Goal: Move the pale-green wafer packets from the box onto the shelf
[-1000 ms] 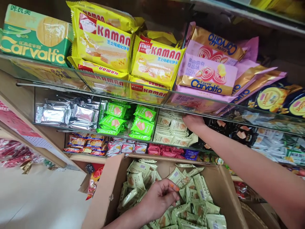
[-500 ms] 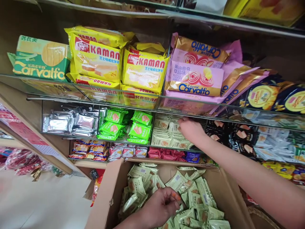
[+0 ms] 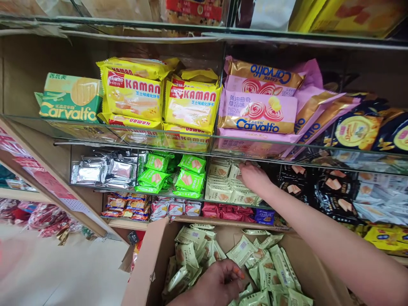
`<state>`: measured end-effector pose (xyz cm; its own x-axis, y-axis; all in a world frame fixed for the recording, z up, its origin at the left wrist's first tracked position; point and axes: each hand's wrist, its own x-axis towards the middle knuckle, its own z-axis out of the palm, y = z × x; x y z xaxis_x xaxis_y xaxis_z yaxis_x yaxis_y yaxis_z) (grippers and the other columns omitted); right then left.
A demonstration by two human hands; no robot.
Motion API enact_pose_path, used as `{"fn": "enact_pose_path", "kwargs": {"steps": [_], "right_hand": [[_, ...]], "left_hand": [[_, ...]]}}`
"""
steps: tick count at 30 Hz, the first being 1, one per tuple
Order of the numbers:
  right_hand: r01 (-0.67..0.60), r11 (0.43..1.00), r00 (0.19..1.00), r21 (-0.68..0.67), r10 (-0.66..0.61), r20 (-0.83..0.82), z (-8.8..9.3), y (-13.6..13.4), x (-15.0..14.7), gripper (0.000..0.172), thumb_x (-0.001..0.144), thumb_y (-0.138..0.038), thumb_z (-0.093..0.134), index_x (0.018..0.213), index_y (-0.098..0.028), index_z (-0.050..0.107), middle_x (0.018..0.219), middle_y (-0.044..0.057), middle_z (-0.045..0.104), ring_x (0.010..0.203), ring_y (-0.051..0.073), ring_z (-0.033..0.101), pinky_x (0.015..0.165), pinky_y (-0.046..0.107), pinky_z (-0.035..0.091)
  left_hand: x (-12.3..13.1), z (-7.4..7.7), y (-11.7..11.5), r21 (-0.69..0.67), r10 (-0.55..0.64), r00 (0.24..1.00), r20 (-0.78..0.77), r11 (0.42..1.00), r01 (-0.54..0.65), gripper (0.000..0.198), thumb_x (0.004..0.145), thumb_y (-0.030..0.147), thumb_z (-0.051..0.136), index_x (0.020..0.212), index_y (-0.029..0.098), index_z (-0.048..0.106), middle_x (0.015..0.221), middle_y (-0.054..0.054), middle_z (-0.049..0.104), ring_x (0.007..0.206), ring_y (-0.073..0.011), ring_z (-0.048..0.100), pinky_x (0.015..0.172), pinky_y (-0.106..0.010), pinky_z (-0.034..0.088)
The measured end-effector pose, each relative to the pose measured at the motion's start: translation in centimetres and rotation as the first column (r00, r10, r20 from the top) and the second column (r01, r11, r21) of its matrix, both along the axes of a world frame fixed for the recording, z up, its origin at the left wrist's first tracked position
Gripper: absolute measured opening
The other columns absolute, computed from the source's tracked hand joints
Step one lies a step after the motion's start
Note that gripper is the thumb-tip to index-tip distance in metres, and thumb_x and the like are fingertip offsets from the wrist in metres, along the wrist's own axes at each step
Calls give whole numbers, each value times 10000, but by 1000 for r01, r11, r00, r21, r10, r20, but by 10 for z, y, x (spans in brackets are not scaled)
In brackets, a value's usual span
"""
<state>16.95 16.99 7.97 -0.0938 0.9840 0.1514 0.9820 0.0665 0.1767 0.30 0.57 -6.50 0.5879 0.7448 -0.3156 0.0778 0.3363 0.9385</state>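
My right hand (image 3: pixel 253 176) reaches into a shelf compartment, its bent fingers on a pale green snack packet (image 3: pixel 235 173) among stacked ones like it. Its fingertips are partly hidden against the packets. Below, my left hand (image 3: pixel 221 280) is over an open cardboard box (image 3: pixel 151 261) full of loose pale green snack packets (image 3: pixel 242 250). The fingers of that hand are curled in towards the thumb. Whatever they may hold is hidden from view.
Bright green packets (image 3: pixel 189 176) and silver packets (image 3: pixel 92 172) lie left of the compartment, black packets (image 3: pixel 336 182) right of it. A glass shelf edge (image 3: pixel 178 138) runs above my right hand. Yellow wafer packs (image 3: pixel 134 97) and pink cookie packs (image 3: pixel 261 110) stand on that shelf.
The view has tilted up slightly, so the shelves and box sit lower in it. My right hand stays at the same compartment, and my left stays over the box, fingers still curled.
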Motion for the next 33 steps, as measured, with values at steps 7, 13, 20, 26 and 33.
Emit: {"fn": "enact_pose_path", "kwargs": {"steps": [7, 13, 20, 26, 33], "right_hand": [[-5, 1000, 999, 29, 7, -52, 4, -3, -3, 304, 814, -345, 459, 996, -112, 529, 950, 147, 576, 841, 228, 578, 688, 294, 424], [-130, 990, 985, 49, 135, -104, 6, 5, -21, 255, 860, -260, 356, 1042, -220, 530, 1088, 58, 560, 950, 175, 536, 744, 240, 390], [-156, 987, 971, 38, 161, -179, -2, 26, -18, 265, 831, -223, 368, 921, -204, 616, 977, 73, 630, 903, 198, 560, 723, 257, 378], [-207, 977, 955, 60, 215, -205, -4, 23, -21, 285, 804, -162, 388, 1009, -195, 582, 1068, 81, 589, 956, 195, 536, 774, 247, 373], [-315, 928, 772, 197, 371, -515, 12, -61, -19, 225, 820, -272, 398, 905, -194, 592, 949, 68, 594, 877, 193, 540, 779, 285, 399]], "left_hand": [[0, 3, 0, -11, 0, 1000, -9, 1000, 0, 307, 634, 402, 643, 745, 145, 519, 578, 53, 461, 507, -67, 403, 509, -199, 317], [1, 7, 1, -25, -28, 1000, -9, 999, 28, 309, 620, 406, 648, 742, 152, 522, 603, 45, 472, 528, -77, 410, 518, -205, 319], [-1, 2, 0, -15, 9, 999, -37, 1000, -10, 275, 608, 362, 665, 744, 152, 549, 584, 50, 450, 514, -75, 382, 516, -204, 301], [-1, 9, -2, 64, -28, 989, -144, 997, 38, 211, 666, 319, 605, 797, 153, 595, 580, 47, 455, 490, -73, 355, 473, -189, 283], [-19, 6, -5, 507, -190, 884, -427, 759, 408, 193, 719, 259, 552, 885, 251, 651, 800, -24, 632, 749, -187, 557, 646, -246, 400]]}}
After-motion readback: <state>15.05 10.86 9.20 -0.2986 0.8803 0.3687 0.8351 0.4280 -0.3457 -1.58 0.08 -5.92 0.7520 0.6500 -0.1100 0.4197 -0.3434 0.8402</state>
